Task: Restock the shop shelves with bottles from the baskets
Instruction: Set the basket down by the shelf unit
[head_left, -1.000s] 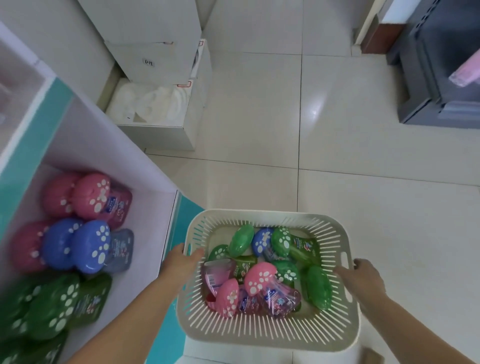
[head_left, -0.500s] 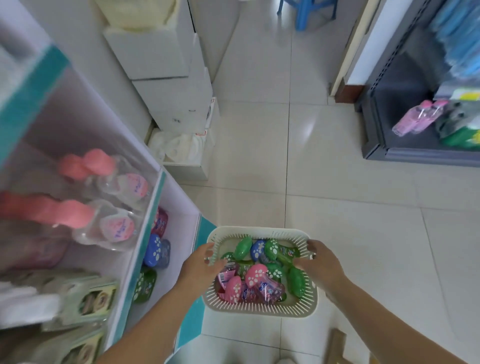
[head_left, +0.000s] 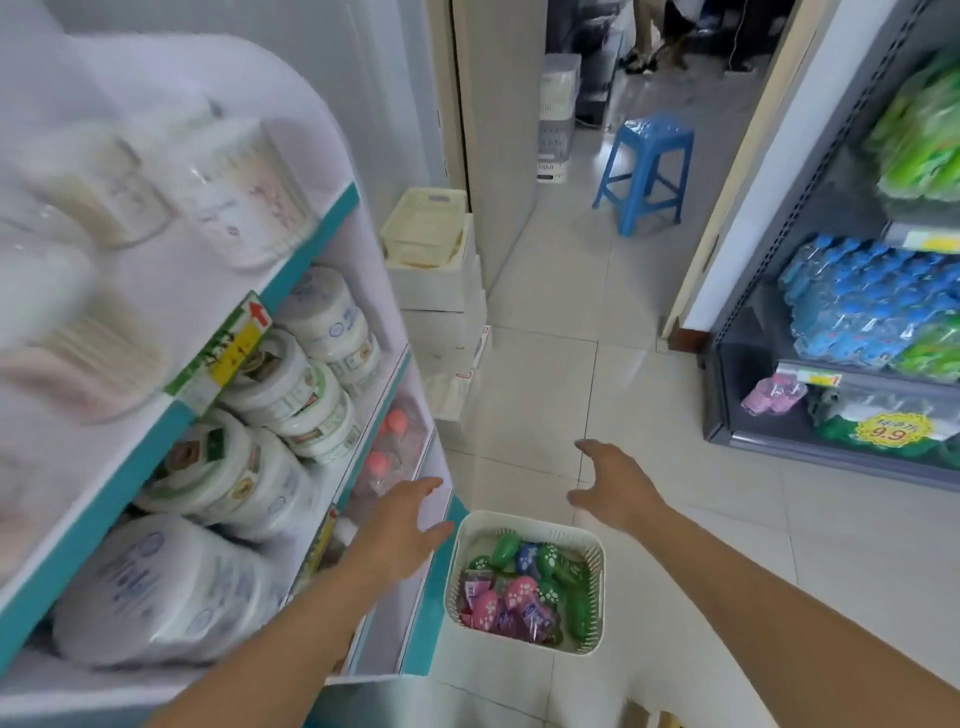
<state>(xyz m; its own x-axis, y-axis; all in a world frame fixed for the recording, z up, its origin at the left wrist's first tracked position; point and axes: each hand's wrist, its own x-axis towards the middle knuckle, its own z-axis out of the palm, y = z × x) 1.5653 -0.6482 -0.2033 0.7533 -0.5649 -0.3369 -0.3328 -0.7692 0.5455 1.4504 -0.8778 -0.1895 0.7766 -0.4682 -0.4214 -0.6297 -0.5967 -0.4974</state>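
A white slatted basket (head_left: 522, 522) sits on the tiled floor beside the foot of the white and teal shelf unit (head_left: 311, 249). It holds several small bottles with paw-print caps in pink (head_left: 519, 595), green (head_left: 505, 552) and blue. My left hand (head_left: 400, 525) hovers above and left of the basket, fingers spread, holding nothing. To the basket's upper right my right hand (head_left: 618, 486) is also spread and empty. Neither hand touches the basket. Clear bottles with pink caps (head_left: 389, 457) lie on a lower shelf.
White tubs (head_left: 291, 384) and jars fill the left shelves. Stacked white boxes topped by a cream basket (head_left: 426, 226) stand past the shelf end. A blue stool (head_left: 647, 169) is in the doorway. A dark rack (head_left: 852, 364) with packaged goods lines the right side.
Both hands have let go of the basket, which now rests on the floor. The view has risen and tipped up, showing the upper shelves and the doorway.
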